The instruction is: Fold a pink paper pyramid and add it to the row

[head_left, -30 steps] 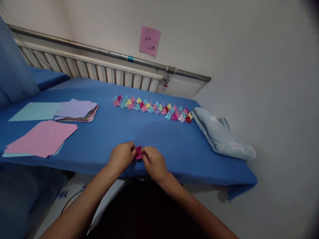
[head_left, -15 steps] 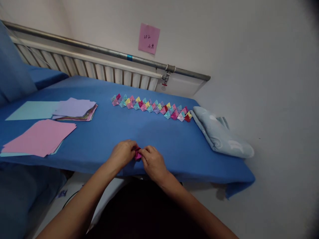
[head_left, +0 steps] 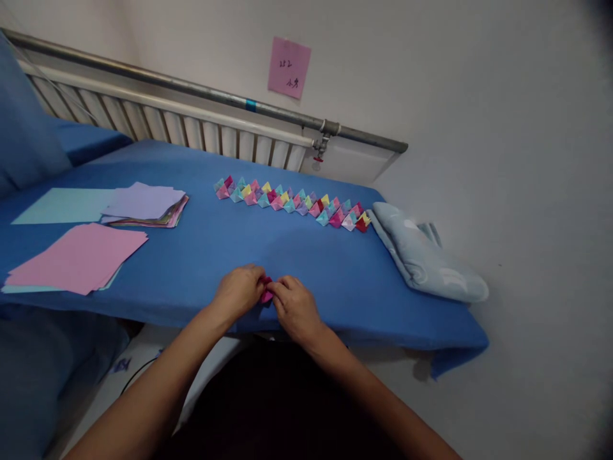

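A small folded piece of magenta paper point(head_left: 267, 294) is pinched between my two hands near the front edge of the blue-covered table point(head_left: 205, 249). My left hand point(head_left: 241, 289) grips its left side, fingers closed. On the other side, my right hand point(head_left: 293, 305) holds it between thumb and fingers. My fingers cover much of the paper, so its exact folded shape is partly hidden. Beyond my hands, folded paper pieces point(head_left: 299, 203) in many colours stand close together in a long slanting band.
At the left lie a stack of pink sheets point(head_left: 79, 259), a stack topped by lilac paper point(head_left: 143, 201) and a pale green sheet point(head_left: 62, 206). A folded light-blue blanket point(head_left: 426, 259) sits at the right end. Behind the table run a radiator point(head_left: 191, 131) and a pipe point(head_left: 201, 96).
The view has shifted slightly. Both hands stay pinched on the magenta paper, with the fingers slightly moved around it. The paper stacks, folded pieces and blanket rest where they were.
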Demonstrator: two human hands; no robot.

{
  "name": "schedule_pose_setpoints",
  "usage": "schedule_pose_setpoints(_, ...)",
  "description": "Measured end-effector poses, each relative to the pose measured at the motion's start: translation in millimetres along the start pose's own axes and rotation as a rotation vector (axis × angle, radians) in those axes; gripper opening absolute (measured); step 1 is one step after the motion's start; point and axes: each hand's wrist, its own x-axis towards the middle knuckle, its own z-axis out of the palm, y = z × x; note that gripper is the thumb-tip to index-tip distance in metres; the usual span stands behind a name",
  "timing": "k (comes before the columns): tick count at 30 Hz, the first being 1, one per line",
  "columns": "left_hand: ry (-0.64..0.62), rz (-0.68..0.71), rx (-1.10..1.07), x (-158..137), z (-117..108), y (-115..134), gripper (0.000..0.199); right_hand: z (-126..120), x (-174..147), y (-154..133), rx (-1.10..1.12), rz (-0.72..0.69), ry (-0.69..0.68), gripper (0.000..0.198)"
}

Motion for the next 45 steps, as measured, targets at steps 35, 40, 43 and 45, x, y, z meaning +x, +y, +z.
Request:
schedule_pose_setpoints(35, 0.016, 0.247, -0.24, -20.9, 3.0, -22.8, 0.003, -11.4, 0.9, -2.9, 0.26, -0.006, -0.063, 0.014)
schedule_pose_setpoints(40, -0.014, 0.274, -0.249, -16.5, 4.3, -25.8, 0.009, -17.3, 6.9, -4.5, 0.222, 0.0, -0.15, 0.013)
schedule_pose_setpoints(43, -0.014, 0.283, -0.24, -14.7, 7.3, -26.0, 0.01, -18.3, 9.9, -4.5, 0.203, 0.005, -0.191, 0.011)
schedule_pose_setpoints(45, 0.001, 0.28, -0.211, -14.7, 8.8, -25.2, 0.008, -18.0, 11.0, -4.5, 0.192, -0.003, -0.197, 0.009)
